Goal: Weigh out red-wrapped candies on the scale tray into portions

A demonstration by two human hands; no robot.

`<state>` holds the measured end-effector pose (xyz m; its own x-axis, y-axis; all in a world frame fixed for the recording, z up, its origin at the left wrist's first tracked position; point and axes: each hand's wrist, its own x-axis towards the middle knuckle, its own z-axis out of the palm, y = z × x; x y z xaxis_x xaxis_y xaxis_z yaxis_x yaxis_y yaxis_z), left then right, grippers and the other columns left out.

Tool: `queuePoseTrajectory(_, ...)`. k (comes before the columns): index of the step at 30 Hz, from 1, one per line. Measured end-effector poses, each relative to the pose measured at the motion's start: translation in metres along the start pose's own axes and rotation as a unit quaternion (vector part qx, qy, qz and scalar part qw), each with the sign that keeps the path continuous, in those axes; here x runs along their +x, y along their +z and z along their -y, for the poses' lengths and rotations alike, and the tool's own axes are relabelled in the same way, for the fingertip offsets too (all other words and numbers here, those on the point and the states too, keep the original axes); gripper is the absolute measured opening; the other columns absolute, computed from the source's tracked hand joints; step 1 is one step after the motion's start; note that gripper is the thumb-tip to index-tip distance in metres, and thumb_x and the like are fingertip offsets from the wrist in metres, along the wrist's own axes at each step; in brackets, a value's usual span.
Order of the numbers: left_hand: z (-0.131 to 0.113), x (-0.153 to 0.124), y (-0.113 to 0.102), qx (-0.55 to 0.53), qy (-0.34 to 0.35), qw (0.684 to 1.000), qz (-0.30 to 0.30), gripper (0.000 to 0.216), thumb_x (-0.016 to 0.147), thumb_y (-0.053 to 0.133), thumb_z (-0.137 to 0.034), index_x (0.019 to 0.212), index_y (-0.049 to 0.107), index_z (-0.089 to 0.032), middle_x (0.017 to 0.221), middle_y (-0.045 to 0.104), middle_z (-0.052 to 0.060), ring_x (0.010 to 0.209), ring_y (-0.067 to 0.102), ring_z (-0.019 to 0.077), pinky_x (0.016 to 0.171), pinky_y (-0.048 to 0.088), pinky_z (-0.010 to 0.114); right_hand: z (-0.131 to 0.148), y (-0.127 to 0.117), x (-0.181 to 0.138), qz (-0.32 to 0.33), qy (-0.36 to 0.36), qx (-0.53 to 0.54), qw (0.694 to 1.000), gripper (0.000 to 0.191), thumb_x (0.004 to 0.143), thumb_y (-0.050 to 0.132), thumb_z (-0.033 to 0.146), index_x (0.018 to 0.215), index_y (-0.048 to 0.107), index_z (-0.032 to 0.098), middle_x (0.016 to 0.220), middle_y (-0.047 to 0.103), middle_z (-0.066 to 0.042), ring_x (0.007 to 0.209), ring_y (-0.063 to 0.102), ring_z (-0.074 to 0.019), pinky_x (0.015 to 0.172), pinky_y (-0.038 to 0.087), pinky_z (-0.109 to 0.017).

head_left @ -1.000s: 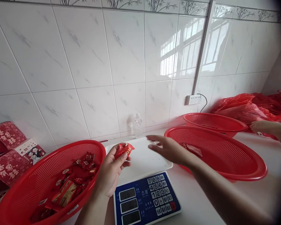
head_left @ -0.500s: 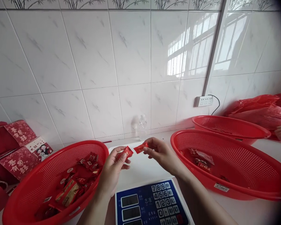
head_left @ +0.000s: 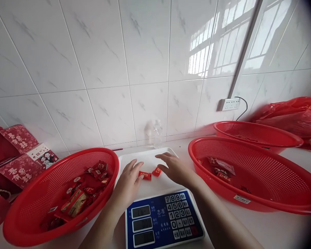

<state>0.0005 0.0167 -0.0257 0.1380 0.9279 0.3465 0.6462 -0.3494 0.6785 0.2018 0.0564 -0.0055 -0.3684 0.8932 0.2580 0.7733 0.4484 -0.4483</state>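
Two small red-wrapped candies lie on the white tray (head_left: 147,156) of a blue electronic scale (head_left: 162,220): one candy (head_left: 145,175) at my left hand's fingertips, the other candy (head_left: 157,171) just left of my right hand. My left hand (head_left: 128,183) rests over the tray with fingers stretched out, touching the left candy. My right hand (head_left: 174,168) hovers flat over the tray with fingers spread, holding nothing.
A red mesh basket (head_left: 28,221) with several red sweets sits on the left. A larger red basket (head_left: 251,204) holding a few packets is on the right, another basket (head_left: 259,133) behind it. A clear bottle (head_left: 158,133), red boxes (head_left: 18,162), red plastic bags (head_left: 292,116) and a wall socket (head_left: 229,103) stand around.
Both hands have come down from holding one candy each in the air; the two candies now lie on the scale tray and the fingers have opened.
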Motion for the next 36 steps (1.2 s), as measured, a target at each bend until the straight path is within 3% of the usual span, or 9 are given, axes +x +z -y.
queuePoseTrajectory(4, -0.005, -0.001, 0.001, 0.048, 0.052, 0.997, 0.044, 0.028, 0.087, 0.048, -0.026, 0.108, 0.067, -0.026, 0.108, 0.064, 0.008, 0.110, 0.050, 0.0271, 0.093, 0.038, 0.043, 0.007, -0.005, -0.004, 0.050, -0.048, 0.003, 0.998, 0.032, 0.086, 0.047, 0.017, 0.113, 0.063, 0.021, 0.118, 0.063, -0.008, 0.106, 0.058, -0.0224, 0.091, 0.044, -0.038)
queuePoseTrajectory(7, -0.011, -0.004, 0.001, 0.071, 0.054, 0.994, 0.069, 0.026, 0.088, 0.049, -0.034, 0.105, 0.068, -0.029, 0.092, 0.065, 0.006, 0.096, 0.051, 0.0269, 0.081, 0.041, 0.041, 0.011, -0.003, -0.006, 0.102, -0.100, 0.001, 0.990, 0.033, 0.087, 0.046, 0.016, 0.114, 0.063, 0.022, 0.119, 0.063, -0.007, 0.108, 0.057, -0.0214, 0.092, 0.043, -0.036)
queuePoseTrajectory(11, -0.011, -0.006, 0.001, 0.101, 0.047, 0.990, 0.090, 0.028, 0.088, 0.048, -0.037, 0.109, 0.066, -0.031, 0.097, 0.063, 0.007, 0.097, 0.049, 0.0274, 0.083, 0.039, 0.041, 0.005, 0.009, -0.003, 0.109, -0.109, -0.029, 0.988, 0.035, 0.086, 0.045, 0.012, 0.114, 0.063, 0.021, 0.118, 0.063, -0.008, 0.112, 0.053, -0.0229, 0.092, 0.041, -0.037)
queuePoseTrajectory(19, -0.008, -0.007, 0.003, 0.071, 0.056, 0.989, 0.120, 0.034, 0.088, 0.049, -0.036, 0.118, 0.061, -0.031, 0.117, 0.061, 0.007, 0.112, 0.045, 0.0289, 0.093, 0.036, 0.043, -0.004, 0.019, 0.001, 0.082, -0.082, -0.073, 0.991, 0.028, 0.087, 0.043, 0.012, 0.098, 0.067, 0.023, 0.094, 0.064, -0.008, 0.092, 0.056, -0.0218, 0.078, 0.042, -0.033)
queuePoseTrajectory(23, -0.009, -0.007, 0.004, 0.116, 0.042, 0.985, 0.123, 0.038, 0.088, 0.048, -0.040, 0.121, 0.060, -0.027, 0.132, 0.053, 0.009, 0.124, 0.039, 0.0303, 0.100, 0.031, 0.046, -0.011, 0.021, 0.005, 0.070, -0.046, -0.094, 0.992, 0.029, 0.085, 0.044, 0.010, 0.101, 0.065, 0.020, 0.096, 0.061, -0.011, 0.088, 0.057, -0.0215, 0.076, 0.042, -0.032)
queuePoseTrajectory(26, -0.008, -0.005, 0.003, 0.124, 0.042, 0.984, 0.118, 0.038, 0.089, 0.046, -0.039, 0.120, 0.061, -0.024, 0.132, 0.053, 0.011, 0.126, 0.039, 0.0294, 0.102, 0.030, 0.045, -0.015, 0.020, 0.006, 0.043, -0.028, -0.070, 0.996, 0.035, 0.083, 0.042, 0.005, 0.109, 0.063, 0.016, 0.104, 0.059, -0.014, 0.088, 0.059, -0.0208, 0.077, 0.044, -0.033)
queuePoseTrajectory(29, -0.004, -0.002, -0.002, 0.088, 0.041, 0.992, 0.078, 0.033, 0.089, 0.044, -0.032, 0.114, 0.065, -0.024, 0.127, 0.056, 0.011, 0.123, 0.043, 0.0291, 0.101, 0.032, 0.046, -0.007, 0.014, 0.003, 0.004, -0.060, 0.013, 0.998, 0.040, 0.084, 0.039, 0.004, 0.115, 0.061, 0.017, 0.114, 0.058, -0.013, 0.096, 0.058, -0.0195, 0.084, 0.045, -0.033)
queuePoseTrajectory(33, -0.013, -0.002, -0.012, -0.027, 0.040, 0.998, -0.042, 0.028, 0.087, 0.050, -0.028, 0.108, 0.068, -0.027, 0.120, 0.062, 0.008, 0.117, 0.050, 0.0271, 0.101, 0.034, 0.045, 0.009, 0.014, -0.003, 0.100, -0.176, 0.102, 0.974, 0.043, 0.086, 0.038, 0.005, 0.116, 0.061, 0.024, 0.105, 0.066, -0.005, 0.095, 0.059, -0.0161, 0.084, 0.047, -0.031)
queuePoseTrajectory(36, -0.041, -0.016, -0.024, -0.121, 0.080, 0.985, -0.091, 0.023, 0.085, 0.055, -0.029, 0.102, 0.070, -0.030, 0.112, 0.065, 0.006, 0.112, 0.054, 0.0252, 0.101, 0.036, 0.041, 0.011, 0.018, -0.002, 0.103, -0.167, 0.065, 0.978, 0.042, 0.083, 0.039, 0.002, 0.112, 0.064, 0.020, 0.099, 0.069, -0.006, 0.089, 0.060, -0.0179, 0.081, 0.048, -0.033)
